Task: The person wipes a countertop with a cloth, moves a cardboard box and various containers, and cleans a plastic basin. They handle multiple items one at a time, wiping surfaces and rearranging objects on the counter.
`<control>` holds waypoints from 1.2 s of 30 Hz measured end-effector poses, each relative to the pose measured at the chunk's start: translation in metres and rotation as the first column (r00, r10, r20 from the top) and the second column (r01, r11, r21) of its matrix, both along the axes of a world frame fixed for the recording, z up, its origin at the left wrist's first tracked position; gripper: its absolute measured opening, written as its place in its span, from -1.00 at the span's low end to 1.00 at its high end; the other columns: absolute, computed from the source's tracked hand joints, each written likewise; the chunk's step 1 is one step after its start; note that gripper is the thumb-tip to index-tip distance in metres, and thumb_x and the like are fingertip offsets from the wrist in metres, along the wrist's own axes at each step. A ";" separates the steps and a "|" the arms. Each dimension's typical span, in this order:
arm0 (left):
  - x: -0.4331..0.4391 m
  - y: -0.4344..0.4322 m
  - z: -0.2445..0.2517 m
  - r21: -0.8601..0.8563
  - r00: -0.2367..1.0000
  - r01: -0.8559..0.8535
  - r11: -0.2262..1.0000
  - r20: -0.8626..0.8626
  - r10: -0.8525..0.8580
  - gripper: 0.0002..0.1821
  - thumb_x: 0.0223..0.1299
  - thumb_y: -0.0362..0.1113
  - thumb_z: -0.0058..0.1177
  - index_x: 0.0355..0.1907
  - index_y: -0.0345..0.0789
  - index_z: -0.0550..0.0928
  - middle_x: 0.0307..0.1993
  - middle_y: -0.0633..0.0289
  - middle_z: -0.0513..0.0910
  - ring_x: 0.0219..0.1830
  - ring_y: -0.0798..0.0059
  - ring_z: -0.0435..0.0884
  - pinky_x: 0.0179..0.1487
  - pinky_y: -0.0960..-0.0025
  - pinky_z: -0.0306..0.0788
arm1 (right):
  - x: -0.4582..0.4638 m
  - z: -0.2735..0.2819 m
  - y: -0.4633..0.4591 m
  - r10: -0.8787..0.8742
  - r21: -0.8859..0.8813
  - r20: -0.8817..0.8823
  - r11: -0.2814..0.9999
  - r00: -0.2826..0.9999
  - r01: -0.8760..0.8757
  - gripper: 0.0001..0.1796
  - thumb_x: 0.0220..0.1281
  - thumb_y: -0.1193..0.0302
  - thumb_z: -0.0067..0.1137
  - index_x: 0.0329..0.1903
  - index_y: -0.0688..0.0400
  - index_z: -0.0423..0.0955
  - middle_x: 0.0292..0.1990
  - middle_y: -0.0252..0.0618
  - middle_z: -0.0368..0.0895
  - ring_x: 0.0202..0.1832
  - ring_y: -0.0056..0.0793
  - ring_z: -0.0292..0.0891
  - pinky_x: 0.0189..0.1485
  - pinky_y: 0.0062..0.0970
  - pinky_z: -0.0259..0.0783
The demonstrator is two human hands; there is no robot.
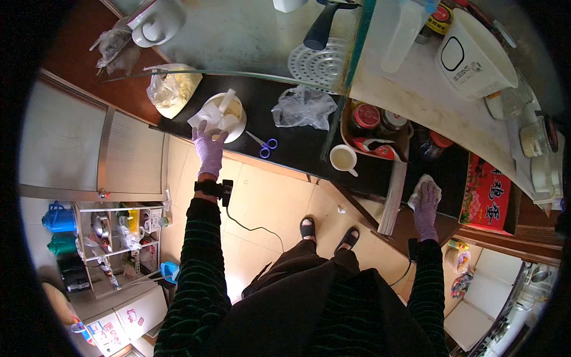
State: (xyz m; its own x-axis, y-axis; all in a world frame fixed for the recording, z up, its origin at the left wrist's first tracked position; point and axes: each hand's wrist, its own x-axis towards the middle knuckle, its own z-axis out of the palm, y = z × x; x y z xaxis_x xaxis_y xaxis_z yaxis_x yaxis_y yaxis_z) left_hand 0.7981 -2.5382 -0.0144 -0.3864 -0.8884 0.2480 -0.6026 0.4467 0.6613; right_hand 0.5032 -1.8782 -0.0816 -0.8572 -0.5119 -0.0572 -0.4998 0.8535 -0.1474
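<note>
My left hand (208, 145), in a pale purple glove, is at the near rim of a white bowl (241, 122) that holds white paper or tissue (208, 117); its fingers touch the white material. Blue-handled scissors (265, 146) lie right of the bowl on the black counter. My right hand (425, 207), gloved the same way, lies over a white cloth (418, 189) pressed on the counter, between an upright pale panel and a red printed box (486, 194). Whether its fingers grip the cloth is hard to tell.
A white mug (343, 158) with pale liquid stands near the counter edge, beside a tray (374, 155) of red-lidded jars. Plastic bags (303, 107) lie farther left. A glass shelf (241, 78) overhangs the back, with a white pitcher (156, 22). The pale panel (393, 198) juts beyond the edge.
</note>
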 end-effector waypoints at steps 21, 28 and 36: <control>-0.031 0.004 0.020 -0.061 0.806 0.462 0.885 0.445 -0.390 -0.35 0.20 0.18 0.23 0.10 -0.34 0.63 0.05 -0.04 0.66 0.10 0.04 0.64 0.17 0.14 0.49 | -0.002 -0.002 0.000 0.003 0.017 -0.005 1.000 1.000 -0.003 -0.29 0.50 0.14 -0.12 0.60 -0.07 -0.04 0.62 -0.24 -0.18 0.63 -0.10 -0.32 0.62 -0.08 -0.35; 0.013 0.027 -0.016 0.117 0.948 -0.193 0.974 -0.234 0.216 -0.63 0.36 -0.04 0.16 -0.01 -0.28 0.53 -0.28 0.11 0.63 -0.35 0.35 0.68 -0.29 0.30 0.60 | -0.004 -0.009 0.005 -0.009 0.013 -0.016 1.000 1.000 0.009 -0.29 0.48 0.19 -0.09 0.59 -0.02 -0.03 0.60 -0.20 -0.13 0.63 -0.11 -0.32 0.62 -0.08 -0.33; -0.001 -0.035 -0.079 0.856 0.822 0.034 0.515 -0.317 0.472 -0.62 0.38 -0.27 -0.03 0.19 -0.31 0.35 -0.04 -0.04 0.55 -0.33 0.20 0.70 -0.37 0.29 0.66 | -0.008 -0.007 0.002 0.029 0.017 -0.054 0.999 0.998 -0.028 -0.30 0.48 0.20 -0.08 0.58 0.02 0.00 0.59 -0.11 -0.11 0.61 -0.05 -0.26 0.61 -0.08 -0.31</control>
State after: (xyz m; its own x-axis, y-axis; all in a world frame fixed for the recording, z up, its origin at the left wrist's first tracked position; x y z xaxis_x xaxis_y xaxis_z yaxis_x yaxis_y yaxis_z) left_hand 0.7967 -2.5730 -0.0934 -0.2076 -0.8177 -0.5369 -0.1047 -0.5272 0.8433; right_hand 0.4955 -1.8758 -0.0888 -0.8442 -0.5357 -0.0194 -0.5311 0.8407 -0.1056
